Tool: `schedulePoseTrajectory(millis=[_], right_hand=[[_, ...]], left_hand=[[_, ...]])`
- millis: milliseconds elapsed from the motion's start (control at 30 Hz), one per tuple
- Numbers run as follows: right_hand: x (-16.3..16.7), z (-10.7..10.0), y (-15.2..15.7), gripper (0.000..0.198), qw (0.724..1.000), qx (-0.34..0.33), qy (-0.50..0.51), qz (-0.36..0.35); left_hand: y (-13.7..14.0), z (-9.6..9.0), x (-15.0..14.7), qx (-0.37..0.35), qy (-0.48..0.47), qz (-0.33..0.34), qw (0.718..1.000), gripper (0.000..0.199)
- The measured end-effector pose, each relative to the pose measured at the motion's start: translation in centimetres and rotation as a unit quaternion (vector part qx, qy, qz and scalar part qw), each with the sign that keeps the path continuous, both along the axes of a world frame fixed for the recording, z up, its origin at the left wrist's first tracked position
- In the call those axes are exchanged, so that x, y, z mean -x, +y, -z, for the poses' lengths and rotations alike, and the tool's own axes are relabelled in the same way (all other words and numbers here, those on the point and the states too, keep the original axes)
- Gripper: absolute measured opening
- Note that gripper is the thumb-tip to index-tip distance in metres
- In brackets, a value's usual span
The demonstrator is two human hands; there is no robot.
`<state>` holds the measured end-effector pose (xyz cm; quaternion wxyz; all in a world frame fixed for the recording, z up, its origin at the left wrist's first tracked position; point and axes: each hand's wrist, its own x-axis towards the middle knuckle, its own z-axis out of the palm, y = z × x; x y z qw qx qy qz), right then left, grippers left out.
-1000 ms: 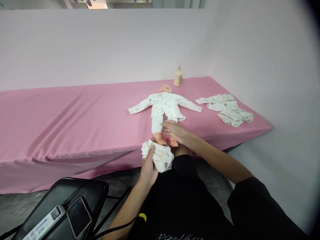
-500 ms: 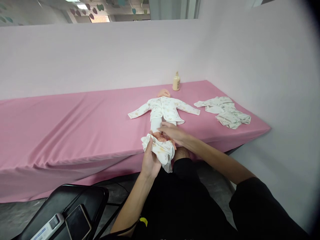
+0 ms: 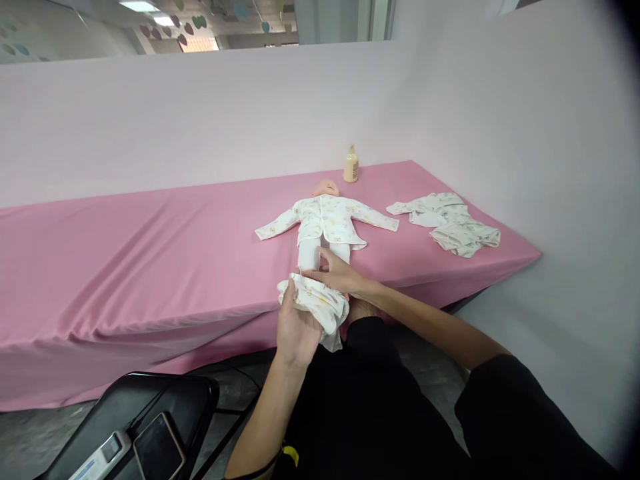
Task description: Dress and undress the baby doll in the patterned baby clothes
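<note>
A baby doll (image 3: 327, 188) lies on its back on the pink-covered table, its feet toward me. It wears a white printed jacket (image 3: 323, 217) with sleeves spread and white leggings or cloth on its legs (image 3: 309, 255). Small printed baby pants (image 3: 323, 303), bunched up, cover the doll's feet at the table's front edge. My left hand (image 3: 296, 327) is closed on the pants' left side, thumb on top. My right hand (image 3: 336, 272) reaches over the pants' upper edge by the doll's feet, thumb and fingers apart; its fingertips are partly hidden.
A cream pump bottle (image 3: 351, 167) stands behind the doll's head, near the wall. Crumpled white printed clothes (image 3: 453, 223) lie at the right of the pink table cover (image 3: 150, 267). At lower left a black chair (image 3: 195, 393) carries a phone (image 3: 159, 448) and a white device (image 3: 103, 457).
The pants have come over the doll's feet, which showed before. My right hand has moved slightly down and left, its fingers spreading. My left hand keeps its hold on the pants.
</note>
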<state>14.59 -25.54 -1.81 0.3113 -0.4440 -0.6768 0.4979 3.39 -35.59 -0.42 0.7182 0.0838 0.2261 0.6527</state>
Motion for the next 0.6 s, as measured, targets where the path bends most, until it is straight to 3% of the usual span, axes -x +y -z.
schedulePoseTrajectory(millis=[167, 400, 600], right_hand=[[-0.6, 0.2, 0.0, 0.077, 1.0, 0.013, -0.012, -0.023], [-2.5, -1.2, -2.0, 0.048, 0.996, -0.087, -0.004, -0.022], [-1.8, -2.8, -3.9, 0.044, 0.982, -0.115, -0.096, -0.114]], left_hand=[[1.1, 0.6, -0.4, -0.007, 0.018, -0.004, 1.0, 0.024], [1.8, 1.2, 0.5, -0.001, 0.016, -0.046, 0.999, 0.018], [1.7, 0.9, 0.3, 0.015, 0.057, -0.066, 0.996, 0.024]])
